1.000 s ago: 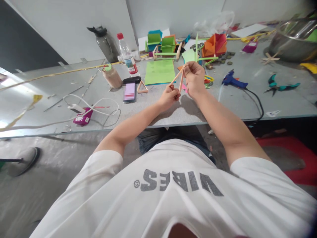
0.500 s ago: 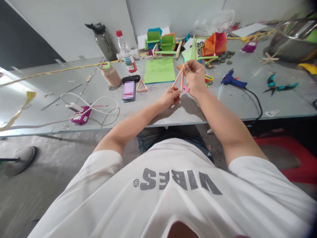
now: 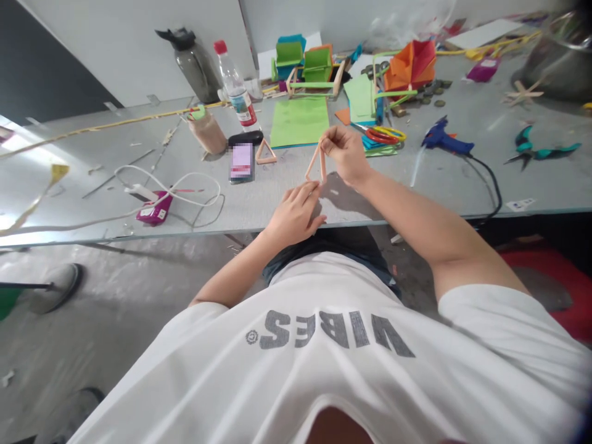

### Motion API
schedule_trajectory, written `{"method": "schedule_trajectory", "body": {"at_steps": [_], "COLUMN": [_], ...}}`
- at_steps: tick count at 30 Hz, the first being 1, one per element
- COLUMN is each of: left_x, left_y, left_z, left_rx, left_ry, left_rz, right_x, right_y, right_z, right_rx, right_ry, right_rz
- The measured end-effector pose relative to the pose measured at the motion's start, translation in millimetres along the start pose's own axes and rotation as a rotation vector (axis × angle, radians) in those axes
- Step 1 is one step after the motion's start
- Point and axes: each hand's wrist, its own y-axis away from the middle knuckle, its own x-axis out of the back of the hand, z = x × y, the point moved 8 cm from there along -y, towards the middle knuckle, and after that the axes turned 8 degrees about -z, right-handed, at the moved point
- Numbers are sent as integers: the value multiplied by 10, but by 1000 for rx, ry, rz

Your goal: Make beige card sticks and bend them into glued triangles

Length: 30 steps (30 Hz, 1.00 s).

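My right hand [image 3: 345,154] pinches the top of a wooden stick triangle [image 3: 323,166], which stands above the grey table near its front edge. My left hand [image 3: 296,213] is just below it, fingers stretched out and thumb apart, with the fingertips at the triangle's lower end. Whether they touch it I cannot tell. Another small wooden triangle [image 3: 267,161] lies to the left beside a phone [image 3: 241,161]. Behind my hands lies a green paper sheet [image 3: 300,122]. Scissors with red and yellow handles [image 3: 383,134] rest beyond my right hand.
To the right lie a blue glue gun [image 3: 446,140] with a black cord and teal-handled pliers [image 3: 525,148]. Folded paper models [image 3: 411,68] and a metal pot [image 3: 550,61] stand at the back. On the left are bottles [image 3: 240,102], a jar [image 3: 208,132] and a white cable [image 3: 185,206].
The triangle and my right hand have come lower and to the left. My left hand has gone from curled fingers at the sticks to stretched fingers below them. The view has shifted slightly.
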Motion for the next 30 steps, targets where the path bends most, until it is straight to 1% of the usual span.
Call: {"method": "schedule_trajectory", "body": {"at_steps": [3,6,12,18,26,30], "left_x": [-139,-179,-195,-157,-166,-162], "left_y": [30,30,42,18,9,6], "left_z": [-25,-81,-3,19,8,-8], "left_rx": [29,71,94,85,71,61], "left_ry": [6,4,-58,-65,-53,-26], "left_rz": [-74,-109,-197,-202,-201,-186], "right_x": [-210,-308,-323,-378,-370,-371], "right_y": [110,160,165,182,156,149], "right_z": [-40,-86,-94,-128,-137,-130], "right_rx": [-33,-18,-40,-50,-56,-73], "right_ry": [-29,-48,-46,-15,-16,-19], "right_rz": [-75,-131,-137,-157,-168,-154]}}
